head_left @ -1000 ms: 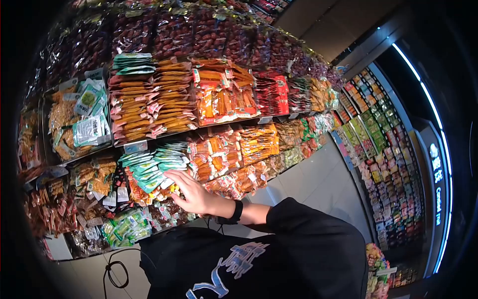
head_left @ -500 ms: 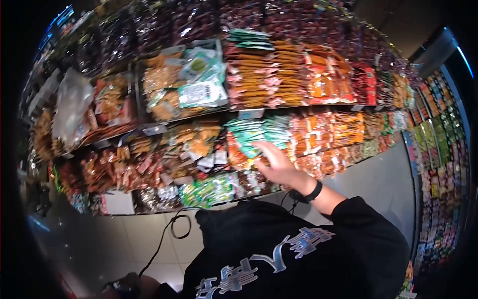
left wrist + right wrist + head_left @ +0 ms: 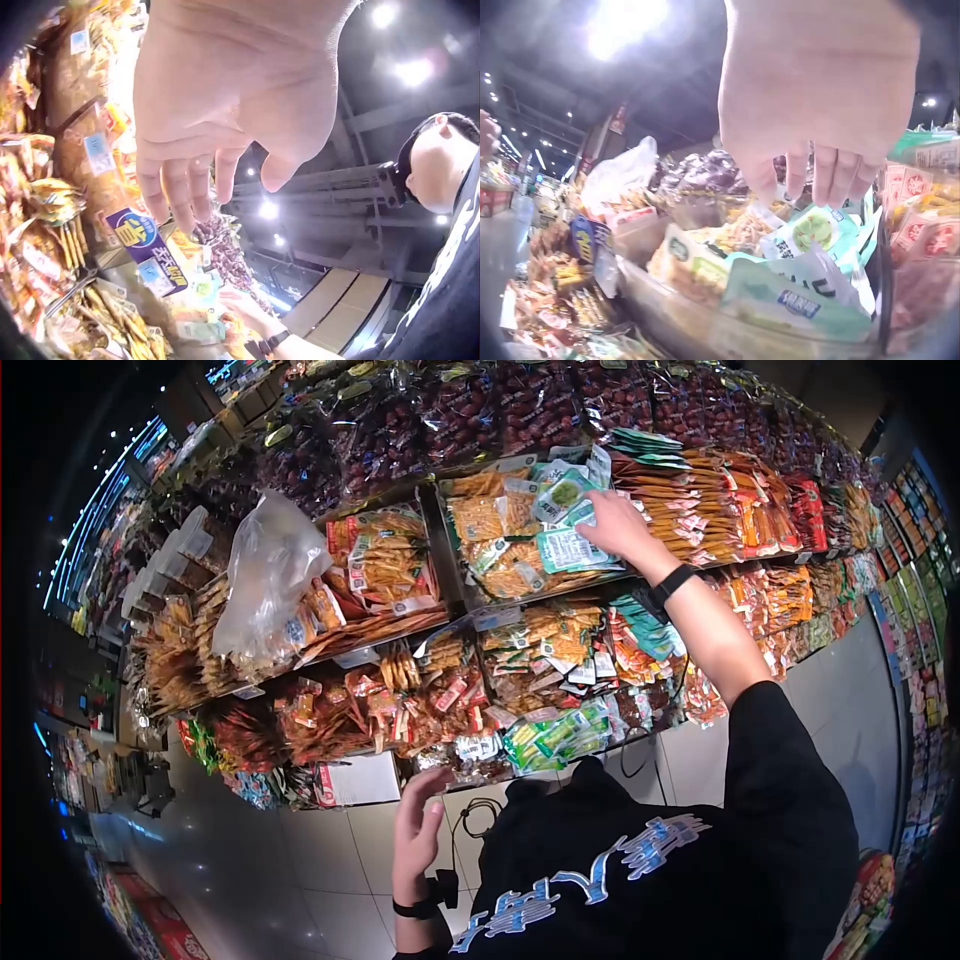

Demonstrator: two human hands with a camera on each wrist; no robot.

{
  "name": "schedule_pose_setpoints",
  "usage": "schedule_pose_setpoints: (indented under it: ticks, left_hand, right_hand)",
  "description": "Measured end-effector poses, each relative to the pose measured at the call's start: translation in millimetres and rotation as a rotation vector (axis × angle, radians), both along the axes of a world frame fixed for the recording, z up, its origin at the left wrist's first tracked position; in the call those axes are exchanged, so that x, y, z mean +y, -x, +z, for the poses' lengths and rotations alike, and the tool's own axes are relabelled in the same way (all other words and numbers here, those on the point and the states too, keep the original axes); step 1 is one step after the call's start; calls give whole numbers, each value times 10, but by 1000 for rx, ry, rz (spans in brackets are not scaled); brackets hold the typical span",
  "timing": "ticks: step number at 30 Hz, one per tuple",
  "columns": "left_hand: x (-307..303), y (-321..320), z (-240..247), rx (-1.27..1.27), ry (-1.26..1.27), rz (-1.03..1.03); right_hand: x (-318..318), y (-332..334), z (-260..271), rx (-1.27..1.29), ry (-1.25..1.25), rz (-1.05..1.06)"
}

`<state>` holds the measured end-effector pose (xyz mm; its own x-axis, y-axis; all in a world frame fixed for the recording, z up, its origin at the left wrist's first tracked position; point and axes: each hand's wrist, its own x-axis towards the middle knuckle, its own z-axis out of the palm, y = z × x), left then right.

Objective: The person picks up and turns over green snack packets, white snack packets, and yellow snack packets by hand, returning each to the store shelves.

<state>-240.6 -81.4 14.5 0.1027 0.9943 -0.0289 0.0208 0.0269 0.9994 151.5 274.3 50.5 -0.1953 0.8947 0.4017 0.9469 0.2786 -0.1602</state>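
My right hand (image 3: pixel 618 528) reaches over a bin (image 3: pixel 682 311) of snack packets on the upper shelf. Its fingers point down, right at a green-and-white packet (image 3: pixel 817 229) with a round green picture. A second packet, pale green with a white label (image 3: pixel 572 548), lies just below the fingertips in the head view. Yellowish, clear-wrapped packets (image 3: pixel 490 515) fill the left part of this bin. Low in front of the shelves, my left hand (image 3: pixel 415 835) is held up in the air, fingers extended and nothing in it, as the left wrist view also shows.
A clear plastic bag (image 3: pixel 268 580) hangs over the bins to the left. Dark red packs (image 3: pixel 530 415) line the top tier. A purple-and-yellow sign (image 3: pixel 146 247) stands out from the shelf. A looped black cable (image 3: pixel 478 817) dangles above the tiled floor (image 3: pixel 330 860).
My right hand has left the green packets on the lower shelf and moved up to the upper bin. My left hand has risen into view. The head view has swung left.
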Motion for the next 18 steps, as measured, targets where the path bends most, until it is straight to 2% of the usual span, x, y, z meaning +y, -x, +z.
schedule_pose_setpoints:
  ticks: [2, 6, 9, 13, 16, 18]
  left_hand:
    - [14, 106, -138, 3, 16, -56]
    - [17, 264, -226, 19, 47, -97]
    - [26, 325, -255, -21, 80, -98]
    - [78, 363, -242, -74, 70, -99]
    - [122, 384, -242, -105, 76, -92]
    - [172, 401, -198, -81, 90, -116]
  right_hand:
    - [-103, 267, 253, -42, 300, -242]
    - [-184, 379, 2, -111, 257, -314]
    - [-163, 391, -155, -19, 322, -391]
    - [-138, 371, -234, 110, 268, -510]
    - [-88, 262, -136, 162, 523, -389]
    - [-56, 193, -233, 174, 465, -382]
